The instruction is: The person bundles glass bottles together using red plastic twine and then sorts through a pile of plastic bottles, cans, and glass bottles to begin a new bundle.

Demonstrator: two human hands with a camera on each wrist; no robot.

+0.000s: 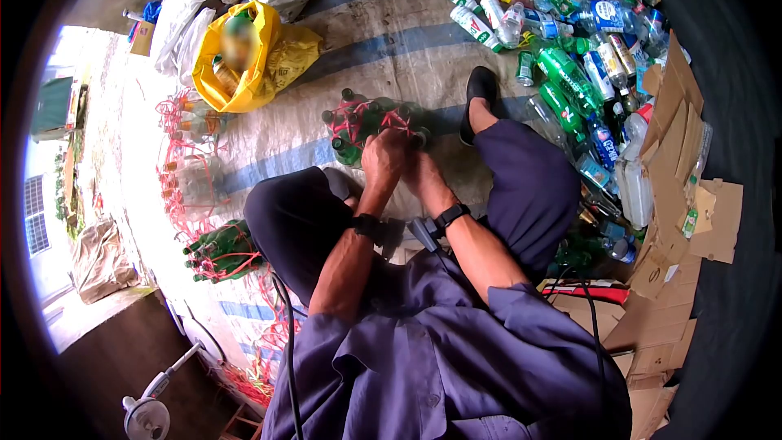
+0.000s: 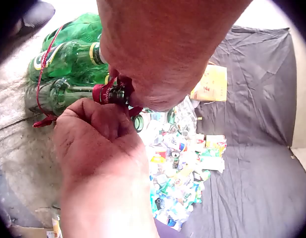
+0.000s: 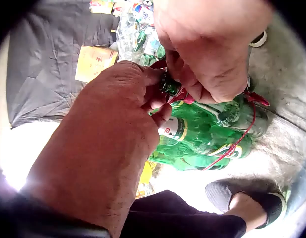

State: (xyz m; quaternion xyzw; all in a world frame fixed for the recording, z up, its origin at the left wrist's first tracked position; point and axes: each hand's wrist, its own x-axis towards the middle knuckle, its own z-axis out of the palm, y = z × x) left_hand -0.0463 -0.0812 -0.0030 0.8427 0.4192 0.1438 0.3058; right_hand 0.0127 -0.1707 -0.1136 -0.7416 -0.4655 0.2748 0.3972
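In the head view a bundle of green glass bottles (image 1: 349, 151) lies on the ground sheet, bound with red strips (image 1: 346, 124). Both hands meet at its near edge, the left hand (image 1: 384, 155) against the right hand (image 1: 417, 173). At a bottle neck with a red label (image 2: 99, 93), the left hand (image 2: 101, 131) has curled fingers pinching the red strip. Across the same neck, the right hand (image 2: 148, 64) pinches the strip with thumb and fingers. The right wrist view shows a red strip (image 3: 237, 144) around the bottle bodies; the fingertips partly hide the neck.
Plastic bottles and cans (image 1: 570, 73) are heaped at the right, beside cardboard (image 1: 664, 228). A yellow bag (image 1: 269, 57) stands at the upper left, with clear bottles (image 1: 195, 179) in red strips below it. More tied green bottles (image 1: 226, 251) lie by the person's knee.
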